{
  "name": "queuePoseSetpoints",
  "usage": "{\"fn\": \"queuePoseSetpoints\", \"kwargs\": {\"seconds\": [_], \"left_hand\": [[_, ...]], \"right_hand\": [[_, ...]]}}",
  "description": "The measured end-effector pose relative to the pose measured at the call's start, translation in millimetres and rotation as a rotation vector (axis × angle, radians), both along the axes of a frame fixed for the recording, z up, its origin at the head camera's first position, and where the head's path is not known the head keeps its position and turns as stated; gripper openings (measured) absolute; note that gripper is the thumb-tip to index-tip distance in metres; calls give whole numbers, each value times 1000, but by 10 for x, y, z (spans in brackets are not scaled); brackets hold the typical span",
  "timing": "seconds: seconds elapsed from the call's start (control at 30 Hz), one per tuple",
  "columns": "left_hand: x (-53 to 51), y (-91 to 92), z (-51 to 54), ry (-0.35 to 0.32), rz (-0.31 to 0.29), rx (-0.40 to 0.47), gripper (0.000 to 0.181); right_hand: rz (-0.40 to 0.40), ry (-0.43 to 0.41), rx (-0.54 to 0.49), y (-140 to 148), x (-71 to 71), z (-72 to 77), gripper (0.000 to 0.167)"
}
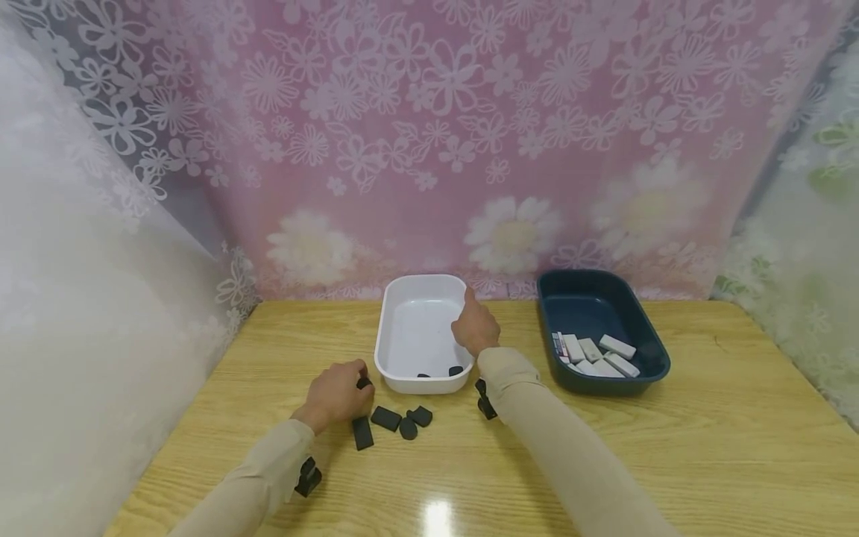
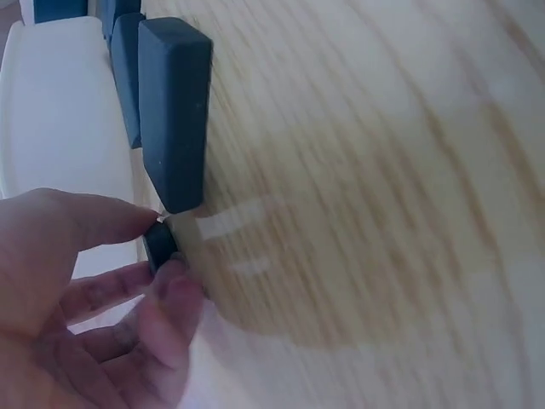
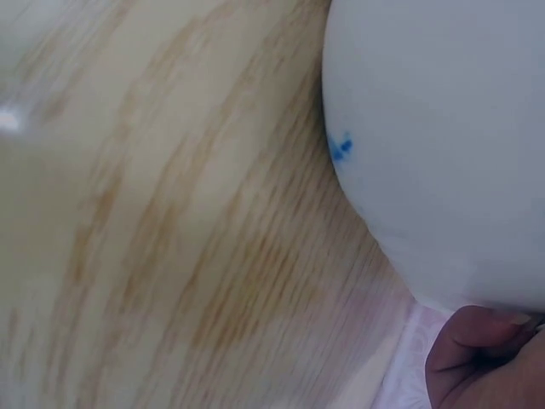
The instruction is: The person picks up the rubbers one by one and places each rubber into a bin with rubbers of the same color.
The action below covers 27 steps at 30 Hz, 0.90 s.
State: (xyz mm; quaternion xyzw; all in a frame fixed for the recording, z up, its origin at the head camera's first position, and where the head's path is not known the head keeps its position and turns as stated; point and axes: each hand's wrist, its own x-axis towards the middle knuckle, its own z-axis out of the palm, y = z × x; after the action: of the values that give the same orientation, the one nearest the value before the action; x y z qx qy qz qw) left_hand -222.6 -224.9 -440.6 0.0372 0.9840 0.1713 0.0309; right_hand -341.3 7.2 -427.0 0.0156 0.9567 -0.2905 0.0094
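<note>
Left grip (image 1: 340,393): fingers and thumb pinch a small black piece (image 2: 160,245); whether the piece touches the surface (image 1: 738,418) cannot be determined. Directly beside this grip, on its near side, lies a black rectangular block (image 1: 362,434). To the grip's right, in order, lie a second black block (image 1: 386,418) and two rounded black tags (image 1: 408,429), set against each other. A black wrist unit (image 1: 308,477) is mounted behind the grip, at the sleeve.

Right grip (image 1: 476,326): closed on the right-hand rim of the white tray (image 1: 419,385), with one finger extended forward along the edge. The tray stands to the left of this grip and ahead and right of the left grip. Two dark pieces (image 1: 455,371) lie at its near end, only partly visible. A blue mark (image 3: 341,147) shows on its outer wall. To the right of the right grip, apart from it, stands a dark blue tray (image 1: 604,385) containing white blocks (image 1: 617,346), grouped toward its near end.
</note>
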Motion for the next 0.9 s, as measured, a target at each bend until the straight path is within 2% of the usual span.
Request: {"fn": "queuePoseSetpoints", "kwargs": {"seconds": [0.13,0.23,0.37,0.5,0.6,0.7,0.9], "left_hand": [[-11,-34,12,32,28,16,20],[-37,-64,70,81,45,18,21],[-83,-81,247,169,45,17,21],[-134,-32,446,229,25,26,22],[-187,33,558,245,-6,27,25],[-258,126,623,243,-60,19,24],[-401,345,600,212,-192,3,21]], "right_hand": [[2,-2,-5,2,6,-4,72],[4,-1,-6,0,1,-5,72],[1,2,-3,-10,-14,-6,73],[-6,-4,7,-3,-18,-3,75],[-3,-7,12,-4,-14,3,75],[-7,-10,16,-4,-12,5,74],[-15,-5,22,-5,-20,-19,74]]}}
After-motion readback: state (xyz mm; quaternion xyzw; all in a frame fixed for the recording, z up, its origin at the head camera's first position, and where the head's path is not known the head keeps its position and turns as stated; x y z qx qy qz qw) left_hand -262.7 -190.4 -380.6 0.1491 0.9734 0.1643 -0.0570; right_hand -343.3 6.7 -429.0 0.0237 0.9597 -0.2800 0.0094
